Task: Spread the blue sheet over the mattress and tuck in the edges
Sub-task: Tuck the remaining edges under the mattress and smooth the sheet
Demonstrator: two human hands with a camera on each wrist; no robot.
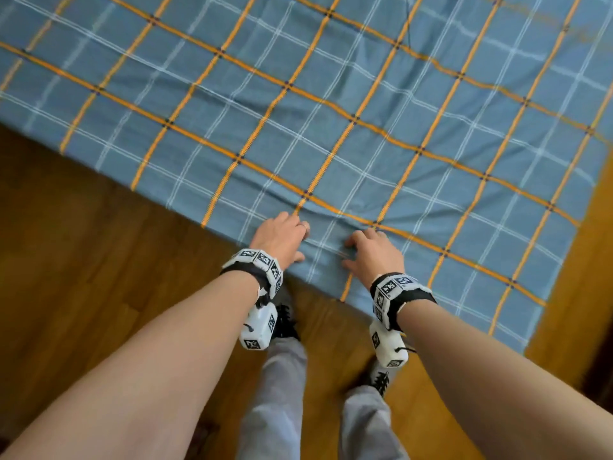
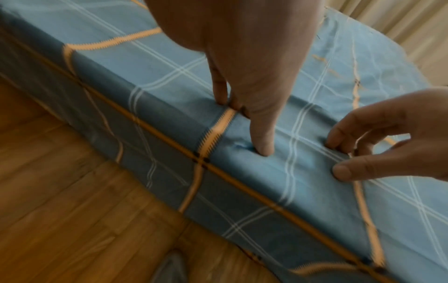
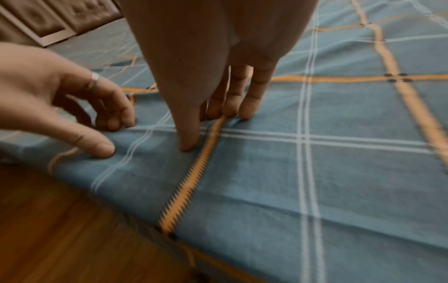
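Observation:
The blue sheet (image 1: 331, 111), checked with orange and white lines, lies spread over the mattress and fills most of the head view. Its near border (image 2: 169, 168) hangs down the side toward the floor. Both hands sit side by side at that near edge. My left hand (image 1: 292, 240) presses its thumb and fingertips (image 2: 264, 147) into the cloth beside an orange stripe, making a small dimple. My right hand (image 1: 358, 252) does the same, a hand's width to the right, with its fingers (image 3: 244, 107) and thumb set down on either side of an orange stripe. No cloth is gathered in either hand.
Wooden floor (image 1: 83, 244) runs along the near side and round the right corner of the bed. My legs in grey trousers (image 1: 282, 393) stand close to the edge. A padded headboard (image 3: 48, 17) shows far left, and a pale curtain (image 2: 400, 24) hangs beyond the bed.

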